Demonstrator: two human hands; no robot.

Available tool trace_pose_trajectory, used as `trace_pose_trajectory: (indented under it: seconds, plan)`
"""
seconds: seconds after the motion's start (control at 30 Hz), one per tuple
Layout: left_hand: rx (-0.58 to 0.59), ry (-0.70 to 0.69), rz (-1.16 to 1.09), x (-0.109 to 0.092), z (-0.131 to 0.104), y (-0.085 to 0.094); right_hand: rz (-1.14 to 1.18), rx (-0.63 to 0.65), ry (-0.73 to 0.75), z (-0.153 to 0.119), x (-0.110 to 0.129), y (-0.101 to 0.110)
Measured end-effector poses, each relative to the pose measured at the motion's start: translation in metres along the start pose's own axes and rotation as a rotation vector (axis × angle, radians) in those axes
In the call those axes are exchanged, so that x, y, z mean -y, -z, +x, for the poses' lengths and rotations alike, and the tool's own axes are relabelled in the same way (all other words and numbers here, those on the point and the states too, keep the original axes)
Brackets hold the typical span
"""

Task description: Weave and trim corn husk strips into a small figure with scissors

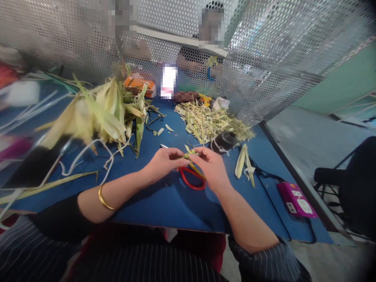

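Observation:
My left hand (166,162) and my right hand (210,166) meet over the middle of the blue table. Their fingertips pinch a small yellow-green piece of corn husk (189,153) between them; the fingers cover part of it. Beneath my hands lies a pair of scissors with a red handle loop (192,184), and a metal tip shows beyond my left fingers. Just past my right hand a dark spool of thread (225,141) rests on its side. Two pale husk strips (242,160) lie to the right of it.
A large bundle of corn husks (102,109) lies at left, with a white cord (85,150) before it. Husk scraps (202,121) are heaped at the back. A lit phone (169,80) leans against the perforated metal screen (164,43). A purple power strip (296,199) sits at right.

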State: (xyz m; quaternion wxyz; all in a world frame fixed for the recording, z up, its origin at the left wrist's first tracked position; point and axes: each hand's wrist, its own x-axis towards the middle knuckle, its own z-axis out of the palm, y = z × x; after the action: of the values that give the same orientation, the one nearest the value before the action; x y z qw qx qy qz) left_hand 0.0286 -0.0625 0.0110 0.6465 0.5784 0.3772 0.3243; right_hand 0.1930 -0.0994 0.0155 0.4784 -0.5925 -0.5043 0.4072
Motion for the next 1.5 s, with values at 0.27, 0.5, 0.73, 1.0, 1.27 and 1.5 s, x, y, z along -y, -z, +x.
trace_pose_trajectory:
  seconds: [0.27,0.5,0.73,1.0,1.27,1.5]
  plan:
    - [-0.076,-0.197,0.427,0.006,-0.003,0.001,0.227,0.127,-0.138,0.001,-0.004,0.0]
    - [0.031,-0.274,0.324,0.004,-0.003,0.003,0.407,0.253,-0.231,0.003,-0.005,0.004]
    - [0.11,-0.12,0.084,-0.003,-0.001,0.004,0.301,0.153,-0.062,-0.001,-0.001,0.004]
    - [0.18,0.126,-0.226,0.006,-0.001,0.006,0.256,0.203,-0.091,0.0,-0.003,0.005]
    - [0.17,0.175,-0.324,0.007,0.001,0.004,0.248,0.198,-0.05,0.0,0.001,0.006]
    - [0.113,0.101,-0.175,0.003,-0.001,0.003,0.136,0.111,-0.015,0.0,0.001,0.007]
